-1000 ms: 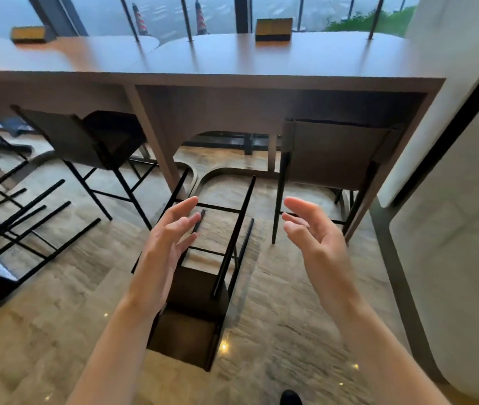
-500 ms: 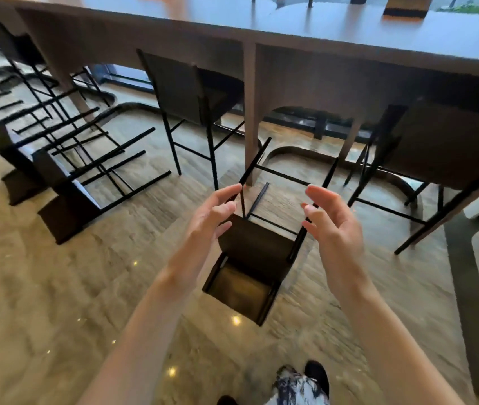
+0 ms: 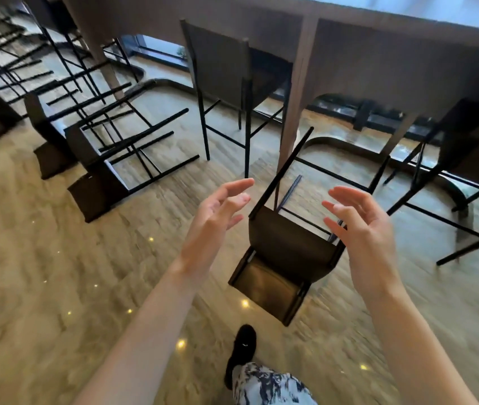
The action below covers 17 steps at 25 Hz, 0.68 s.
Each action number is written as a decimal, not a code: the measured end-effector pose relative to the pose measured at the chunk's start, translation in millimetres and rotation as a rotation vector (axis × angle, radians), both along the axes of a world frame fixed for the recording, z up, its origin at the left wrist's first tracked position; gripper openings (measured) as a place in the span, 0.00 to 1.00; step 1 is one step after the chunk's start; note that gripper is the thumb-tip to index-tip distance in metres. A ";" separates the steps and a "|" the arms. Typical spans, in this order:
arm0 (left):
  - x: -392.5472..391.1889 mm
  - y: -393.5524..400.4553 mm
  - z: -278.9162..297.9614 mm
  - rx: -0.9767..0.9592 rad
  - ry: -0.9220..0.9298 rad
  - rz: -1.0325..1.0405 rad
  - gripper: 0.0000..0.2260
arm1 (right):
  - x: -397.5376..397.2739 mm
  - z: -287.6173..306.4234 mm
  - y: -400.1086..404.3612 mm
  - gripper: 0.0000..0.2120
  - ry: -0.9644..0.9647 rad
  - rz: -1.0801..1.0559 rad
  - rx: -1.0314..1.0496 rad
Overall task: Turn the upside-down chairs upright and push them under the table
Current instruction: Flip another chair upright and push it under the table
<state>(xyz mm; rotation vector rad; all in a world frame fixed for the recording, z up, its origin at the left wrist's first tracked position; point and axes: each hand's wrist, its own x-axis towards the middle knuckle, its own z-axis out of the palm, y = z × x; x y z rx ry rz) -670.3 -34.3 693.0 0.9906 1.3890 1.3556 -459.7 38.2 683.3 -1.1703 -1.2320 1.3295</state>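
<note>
Nearest the camera, a black shoe (image 3: pixel 242 350) and a patterned trouser leg (image 3: pixel 270 387) stand on the glossy floor (image 3: pixel 42 273). Two bare forearms reach forward above them. The left hand (image 3: pixel 215 220) and the right hand (image 3: pixel 361 229) are held palms facing each other, fingers spread and loosely bent, holding nothing and touching nothing.

Between and below the hands lies the overturned chair (image 3: pixel 285 258): its brown seat and back rest on the floor and its thin black legs angle up and away toward the desk (image 3: pixel 408 48). The hands sit on either side of the seat, the right one overlapping its far corner in the view, though apart from it as far as can be told.

The step in hand looks like the reach for this chair, with no grip taken yet. The next move probably calls for lowering both hands to the seat edges or the legs, gripping on both sides, and swinging the chair round until its feet meet the floor, before sliding it into the open bay ahead.

Farther on, an upright chair (image 3: pixel 220 68) already stands tucked under the desk to the left of a desk leg (image 3: pixel 296 92), and another (image 3: pixel 472 147) stands at the right. To the far left more toppled chairs (image 3: pixel 98 159) lie in a row, legs in the air, blurred by motion.
</note>
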 end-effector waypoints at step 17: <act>-36.4 173.3 -40.4 -0.140 -0.014 -0.239 0.13 | -19.8 -43.8 71.6 0.09 -0.006 -0.378 -0.187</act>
